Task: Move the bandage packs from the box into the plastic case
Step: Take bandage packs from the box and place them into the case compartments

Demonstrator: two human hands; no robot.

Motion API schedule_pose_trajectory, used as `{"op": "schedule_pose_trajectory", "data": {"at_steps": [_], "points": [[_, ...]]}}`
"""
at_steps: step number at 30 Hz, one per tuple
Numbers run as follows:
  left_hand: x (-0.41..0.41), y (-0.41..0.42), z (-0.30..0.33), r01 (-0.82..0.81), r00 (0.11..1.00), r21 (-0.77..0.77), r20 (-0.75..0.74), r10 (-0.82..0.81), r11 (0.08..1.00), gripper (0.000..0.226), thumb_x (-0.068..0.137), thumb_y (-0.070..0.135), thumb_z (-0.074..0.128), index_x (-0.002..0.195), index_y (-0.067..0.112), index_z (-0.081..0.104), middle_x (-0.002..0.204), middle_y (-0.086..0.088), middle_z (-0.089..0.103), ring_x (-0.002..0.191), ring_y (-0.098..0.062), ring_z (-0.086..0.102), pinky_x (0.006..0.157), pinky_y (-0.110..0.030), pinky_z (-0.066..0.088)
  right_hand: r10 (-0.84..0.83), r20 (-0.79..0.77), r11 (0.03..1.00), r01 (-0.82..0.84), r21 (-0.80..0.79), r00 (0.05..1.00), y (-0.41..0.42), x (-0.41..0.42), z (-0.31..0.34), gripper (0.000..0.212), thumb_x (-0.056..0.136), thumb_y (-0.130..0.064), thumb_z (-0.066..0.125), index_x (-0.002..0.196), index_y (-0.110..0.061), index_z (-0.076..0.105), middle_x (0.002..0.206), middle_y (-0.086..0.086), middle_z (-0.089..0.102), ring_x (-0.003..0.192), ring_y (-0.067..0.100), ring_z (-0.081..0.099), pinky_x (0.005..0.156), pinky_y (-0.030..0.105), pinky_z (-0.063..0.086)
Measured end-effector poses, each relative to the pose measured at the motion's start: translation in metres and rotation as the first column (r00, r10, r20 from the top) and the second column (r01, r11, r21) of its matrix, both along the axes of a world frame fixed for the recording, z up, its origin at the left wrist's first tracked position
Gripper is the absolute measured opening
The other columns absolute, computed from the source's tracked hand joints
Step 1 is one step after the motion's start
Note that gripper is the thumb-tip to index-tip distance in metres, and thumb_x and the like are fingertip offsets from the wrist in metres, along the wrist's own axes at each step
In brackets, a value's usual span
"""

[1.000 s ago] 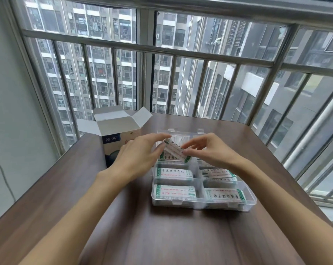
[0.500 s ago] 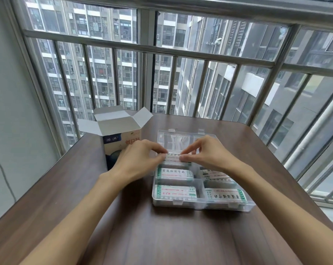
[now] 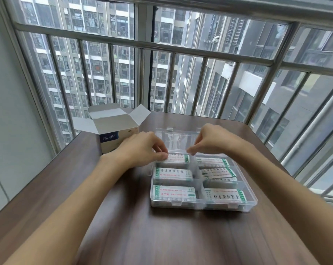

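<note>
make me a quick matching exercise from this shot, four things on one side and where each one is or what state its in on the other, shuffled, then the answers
Things
1. cardboard box
2. plastic case
3. left hand
4. right hand

Places or states
A. fingertips on the bandage pack in the far-left compartment
B. stands at the table's far left, flaps open
C. hovers over the middle of the case's far end, fingers curled, holding nothing
D. lies open, with packs in its compartments

Pairs: 1-B, 2-D, 3-A, 4-C
</note>
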State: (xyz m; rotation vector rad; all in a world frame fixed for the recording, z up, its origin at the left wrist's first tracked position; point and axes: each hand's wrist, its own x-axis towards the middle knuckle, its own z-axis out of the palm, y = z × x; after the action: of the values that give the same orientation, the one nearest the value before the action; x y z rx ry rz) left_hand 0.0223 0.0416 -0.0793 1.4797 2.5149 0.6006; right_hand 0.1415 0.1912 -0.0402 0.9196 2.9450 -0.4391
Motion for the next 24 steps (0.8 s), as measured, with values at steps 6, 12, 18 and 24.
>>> {"op": "schedule_pose_trajectory", "data": {"at_steps": [6, 12, 18, 24], "points": [[-0.002, 0.002, 0.002, 0.044, 0.999, -0.076, 0.023, -0.042, 0.996, 0.013, 0.090, 0.032, 0.061, 0.097, 0.035, 0.071, 0.094, 0.020, 0.069, 0.041, 0.005, 0.055, 0.061, -0.021, 0.044, 0.018, 0.189, 0.994, -0.038, 0.101, 0.982, -0.019, -0.004, 0.000, 0.015, 0.083, -0.023, 0.064, 0.083, -0.010, 0.071, 0.067, -0.002, 0.064, 0.067, 0.016, 0.060, 0.066, 0.031, 0.051], [-0.002, 0.001, 0.003, 0.059, 0.996, -0.058, 0.063, -0.055, 0.997, 0.020, 0.085, 0.046, 0.065, 0.100, 0.034, 0.070, 0.097, 0.021, 0.069, 0.048, 0.000, 0.061, 0.062, -0.021, 0.049, 0.031, 0.242, 0.998, -0.018, -0.053, 0.970, -0.023, -0.004, 0.011, 0.027, 0.089, -0.032, 0.061, 0.082, -0.008, 0.072, 0.057, -0.006, 0.054, 0.049, 0.009, 0.044, 0.046, 0.019, 0.035], [0.000, 0.000, 0.007, 0.066, 0.996, -0.042, 0.070, -0.063, 0.997, 0.020, 0.086, 0.043, 0.065, 0.101, 0.032, 0.071, 0.098, 0.019, 0.070, 0.047, 0.000, 0.060, 0.064, -0.022, 0.051, 0.053, 0.207, 0.998, -0.043, -0.055, 0.977, -0.022, -0.002, 0.011, 0.029, 0.088, -0.035, 0.063, 0.069, -0.013, 0.067, 0.056, -0.006, 0.055, 0.049, 0.007, 0.045, 0.043, 0.018, 0.034], [0.001, -0.004, 0.013, 0.044, 0.998, 0.007, 0.043, -0.044, 0.999, 0.019, 0.089, 0.041, 0.061, 0.105, 0.033, 0.069, 0.101, 0.019, 0.069, 0.052, -0.001, 0.064, 0.067, -0.022, 0.051, 0.038, 0.131, 0.997, -0.029, -0.067, 0.991, -0.019, 0.007, 0.020, 0.025, 0.090, -0.031, 0.060, 0.079, -0.010, 0.069, 0.047, -0.010, 0.052, 0.042, 0.004, 0.042, 0.037, 0.015, 0.032]]}}
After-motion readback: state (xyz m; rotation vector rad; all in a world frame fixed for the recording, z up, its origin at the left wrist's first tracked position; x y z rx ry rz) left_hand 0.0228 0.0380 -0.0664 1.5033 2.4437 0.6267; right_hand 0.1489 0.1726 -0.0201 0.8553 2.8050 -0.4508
